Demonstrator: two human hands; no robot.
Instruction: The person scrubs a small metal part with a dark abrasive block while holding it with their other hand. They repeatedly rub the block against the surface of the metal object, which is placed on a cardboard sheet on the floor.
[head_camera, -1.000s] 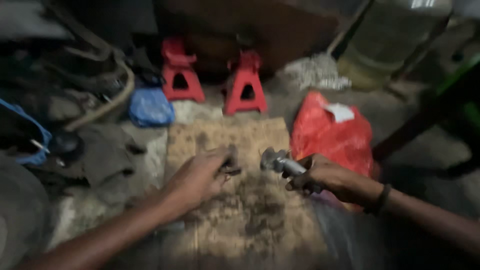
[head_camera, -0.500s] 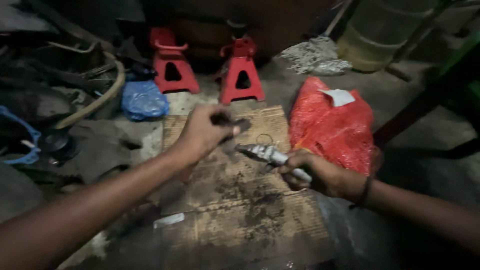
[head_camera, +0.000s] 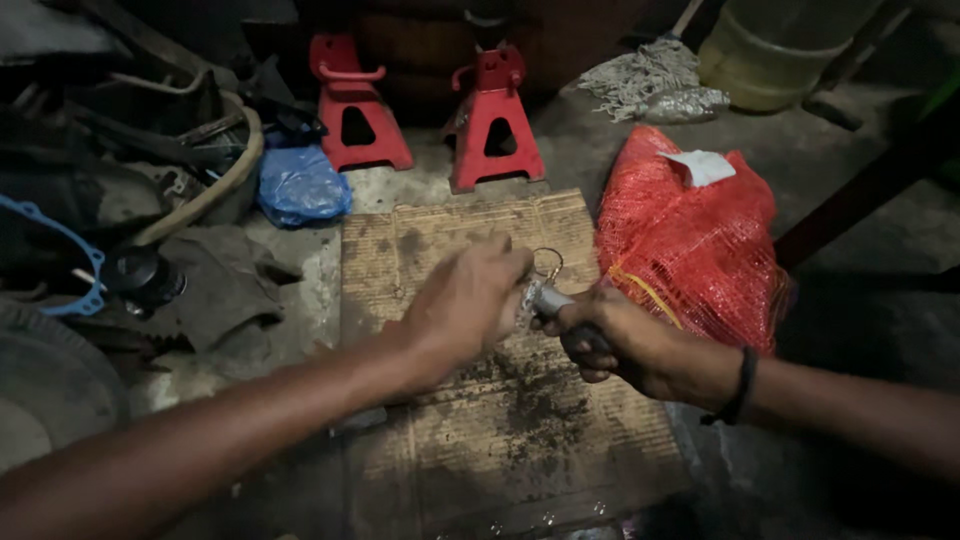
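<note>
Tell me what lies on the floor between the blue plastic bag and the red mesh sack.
In the head view, between the blue plastic bag and the red mesh sack lies the stained cardboard sheet, with bare concrete beside it.

A rough car-repair workshop, dim and grimy, set up low on a concrete floor (head_camera: 850, 200). Two red jack stands (head_camera: 495, 115) against the back, beside a blue plastic bag (head_camera: 300, 185). Oil-stained cardboard sheet (head_camera: 500, 440) spread out as a work mat. Greasy rags (head_camera: 215, 285), a blue gasket (head_camera: 60, 250), an old hose (head_camera: 215, 185) and dark engine parts heaped on the left. A red mesh sack (head_camera: 690, 240), a rag mop (head_camera: 640, 80) and a large plastic tub (head_camera: 770, 50) on the right.
</note>
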